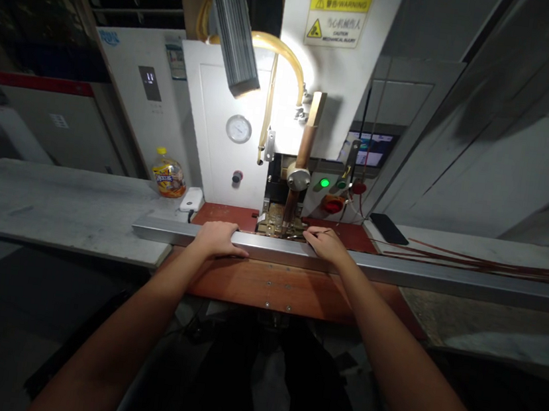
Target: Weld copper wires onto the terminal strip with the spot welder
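A long silver metal bar [269, 248] lies crosswise along the front of a machine, over a reddish-brown board [245, 282]. My left hand [216, 238] grips the bar left of centre, fingers over its top and thumb along the near side. At the bar's far edge, my right hand [326, 244] is closed, fingertips pinched beside the machine's lower clamp block [275, 219]; what they hold is too small to make out. A copper-coloured vertical electrode [306, 146] comes down just behind the bar, between my hands.
Left stand a yellow-capped bottle [169, 174] and a small white device [192, 199] on a pale table [78, 208]. Right lie a black phone [388, 229] and several thin brown rods [478, 260]. A lamp [238, 37] hangs above; a green button [324, 183] glows.
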Motion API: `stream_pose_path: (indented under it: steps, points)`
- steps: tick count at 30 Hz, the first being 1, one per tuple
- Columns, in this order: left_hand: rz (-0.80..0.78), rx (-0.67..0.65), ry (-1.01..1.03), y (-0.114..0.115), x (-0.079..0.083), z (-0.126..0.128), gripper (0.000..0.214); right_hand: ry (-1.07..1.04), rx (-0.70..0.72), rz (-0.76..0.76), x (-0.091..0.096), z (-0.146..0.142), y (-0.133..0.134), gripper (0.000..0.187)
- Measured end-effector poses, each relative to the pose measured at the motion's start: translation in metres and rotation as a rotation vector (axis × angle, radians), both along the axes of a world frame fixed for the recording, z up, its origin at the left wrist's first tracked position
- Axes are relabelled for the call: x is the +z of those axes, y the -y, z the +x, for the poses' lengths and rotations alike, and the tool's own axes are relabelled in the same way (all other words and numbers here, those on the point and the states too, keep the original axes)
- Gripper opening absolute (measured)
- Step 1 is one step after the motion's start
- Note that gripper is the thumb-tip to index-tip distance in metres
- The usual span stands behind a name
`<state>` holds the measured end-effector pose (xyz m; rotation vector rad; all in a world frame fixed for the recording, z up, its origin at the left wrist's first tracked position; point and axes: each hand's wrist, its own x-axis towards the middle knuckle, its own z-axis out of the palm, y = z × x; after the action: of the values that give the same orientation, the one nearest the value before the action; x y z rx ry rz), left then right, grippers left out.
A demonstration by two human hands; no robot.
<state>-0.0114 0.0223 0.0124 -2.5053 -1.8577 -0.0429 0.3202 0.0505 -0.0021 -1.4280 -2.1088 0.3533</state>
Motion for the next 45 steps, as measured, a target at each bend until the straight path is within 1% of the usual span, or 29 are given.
stream_pose_path:
  steps: [7,17,27,37,45]
  points:
    - [-0.012,0.011,0.004,0.001,0.002,0.001,0.092,0.011,0.004,0.011,-0.001,0.000,0.000,0.035]
    - [0.003,0.005,0.003,0.002,0.001,0.000,0.089,0.021,-0.012,-0.013,0.001,-0.001,0.001,0.035]
    - [0.026,-0.011,-0.005,0.002,0.001,0.001,0.088,-0.009,0.014,0.033,0.003,0.000,0.003,0.036]
    - [0.028,-0.004,0.000,0.007,-0.004,-0.001,0.085,0.007,0.013,0.020,0.003,-0.002,0.008,0.038]
    - [0.081,-0.018,-0.002,0.013,-0.006,-0.002,0.083,0.016,0.008,0.060,0.000,-0.001,0.014,0.036]
